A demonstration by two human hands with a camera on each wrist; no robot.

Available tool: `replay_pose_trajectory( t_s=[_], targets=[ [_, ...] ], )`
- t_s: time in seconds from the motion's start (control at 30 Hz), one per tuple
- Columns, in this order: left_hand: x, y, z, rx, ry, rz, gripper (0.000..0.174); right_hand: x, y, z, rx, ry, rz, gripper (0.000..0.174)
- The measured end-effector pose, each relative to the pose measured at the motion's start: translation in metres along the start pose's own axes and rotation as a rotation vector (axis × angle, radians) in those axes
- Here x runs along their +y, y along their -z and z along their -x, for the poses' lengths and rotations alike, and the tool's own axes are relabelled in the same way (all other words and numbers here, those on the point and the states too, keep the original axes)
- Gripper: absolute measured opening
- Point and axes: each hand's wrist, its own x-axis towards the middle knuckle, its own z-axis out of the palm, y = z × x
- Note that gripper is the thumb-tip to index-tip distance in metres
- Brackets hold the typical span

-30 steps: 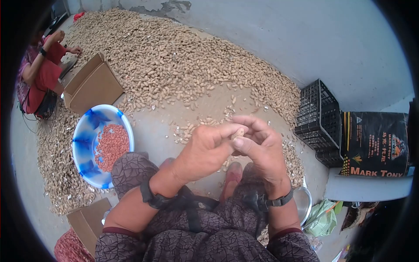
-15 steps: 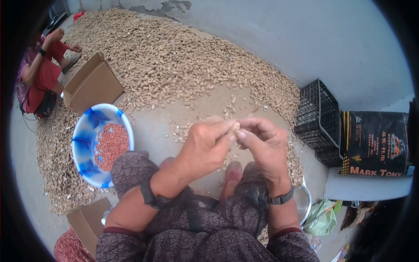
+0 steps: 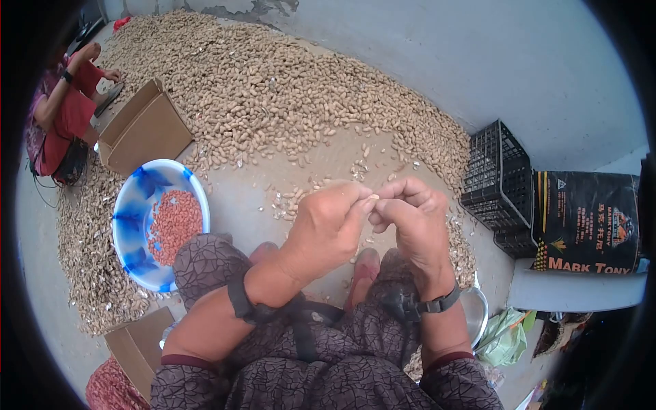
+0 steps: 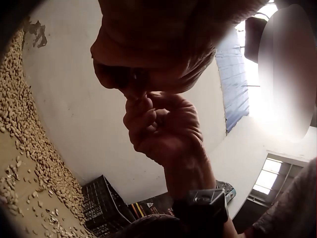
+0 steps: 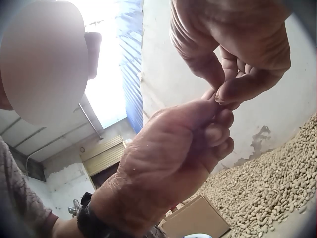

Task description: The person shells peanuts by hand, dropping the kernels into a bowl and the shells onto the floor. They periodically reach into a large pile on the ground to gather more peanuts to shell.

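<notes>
In the head view both hands meet in front of the knees, fingertip to fingertip. My left hand (image 3: 324,222) pinches a peanut (image 3: 374,197) between thumb and forefinger; only a small pale bit of it shows. The thumb and forefinger of my right hand (image 3: 415,217) pinch at the same peanut from the other side. From the left wrist, the right hand (image 4: 166,131) appears below the dark left hand (image 4: 148,54). The right wrist view has the right hand (image 5: 237,44) above, its fingertips touching those of the left hand (image 5: 163,153).
A blue and white basin (image 3: 123,236) holds shelled red peanuts (image 3: 176,225) at the left. Unshelled peanuts (image 3: 273,96) spread along the wall. Cardboard boxes (image 3: 152,133) stand left, with another person (image 3: 58,116) beyond. A black crate (image 3: 497,174) and printed sack (image 3: 588,222) stand right.
The peanut, more visible before, is now mostly covered by the fingertips. Both hands have shifted slightly away from the body, and the right fingers have curled in closer.
</notes>
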Motion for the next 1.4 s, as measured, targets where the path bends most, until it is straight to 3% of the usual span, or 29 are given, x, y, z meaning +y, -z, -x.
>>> replay_pose_trajectory(
  t_s=[0.2,0.43,0.5,0.6,0.73,0.8,1.23,1.33,1.4],
  targets=[
    [-0.007,-0.021,0.000,0.229,-0.091,-0.119,0.008,0.008,-0.004,-0.009,0.097,-0.046,-0.140,0.002],
    [-0.012,-0.024,-0.004,0.265,0.073,-0.120,0.013,0.014,-0.011,-0.019,0.162,-0.071,-0.190,0.005],
    [-0.013,-0.018,-0.008,0.149,0.140,-0.089,0.012,0.012,-0.010,-0.019,0.191,-0.082,-0.143,0.005],
    [-0.010,-0.012,-0.011,0.101,0.102,0.066,0.011,0.010,-0.007,-0.018,0.140,-0.054,-0.146,0.006],
    [-0.011,-0.016,-0.006,0.110,0.083,-0.048,0.011,0.011,-0.009,-0.019,0.141,-0.109,-0.086,0.009],
    [-0.012,-0.022,-0.005,0.174,0.090,-0.234,0.013,0.015,-0.009,-0.023,0.143,-0.105,-0.073,0.011],
    [-0.037,-0.032,-0.012,0.352,0.288,-0.242,0.023,0.030,-0.022,-0.032,0.233,-0.082,-0.012,0.010],
    [-0.037,-0.034,-0.014,0.323,0.364,-0.019,0.027,0.029,-0.019,-0.031,0.192,-0.065,0.002,0.009],
    [-0.037,-0.035,-0.016,0.352,0.525,0.494,0.029,0.027,-0.020,-0.029,0.188,0.008,0.025,0.008]
  ],
)
